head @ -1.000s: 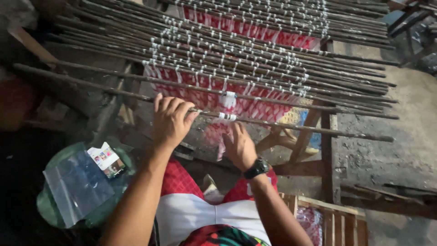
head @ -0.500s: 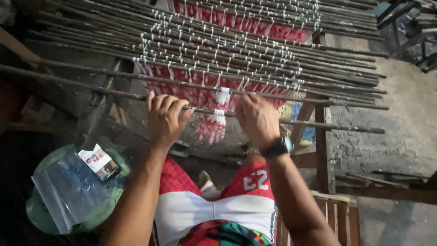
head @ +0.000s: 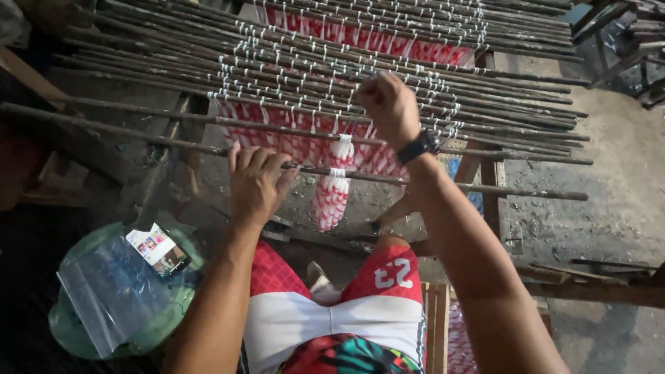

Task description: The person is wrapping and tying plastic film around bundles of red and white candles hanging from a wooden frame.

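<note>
Many long dark sticks (head: 388, 76) lie side by side across a wooden frame, tied together with white string (head: 277, 90). My left hand (head: 258, 181) grips the nearest stick (head: 485, 188), fingers curled over it. My right hand (head: 389, 107), a black watch (head: 418, 147) on its wrist, is raised over the middle rows with the fingers pinched on the white string. A bundle of red-and-white packets (head: 332, 195) hangs from the nearest stick between my hands. More red-and-white packets (head: 360, 43) show under the far rows.
A green round lid (head: 90, 325) with a clear plastic bag (head: 114, 294) and a small colourful card (head: 158, 249) lies at lower left. A wooden crate (head: 438, 325) stands by my right leg. Wooden frame legs (head: 492, 201) and dusty concrete floor (head: 609, 208) are at right.
My right hand has lifted from the nearest stick and moved up and forward to the string on the middle rows. My left hand stays on the nearest stick.
</note>
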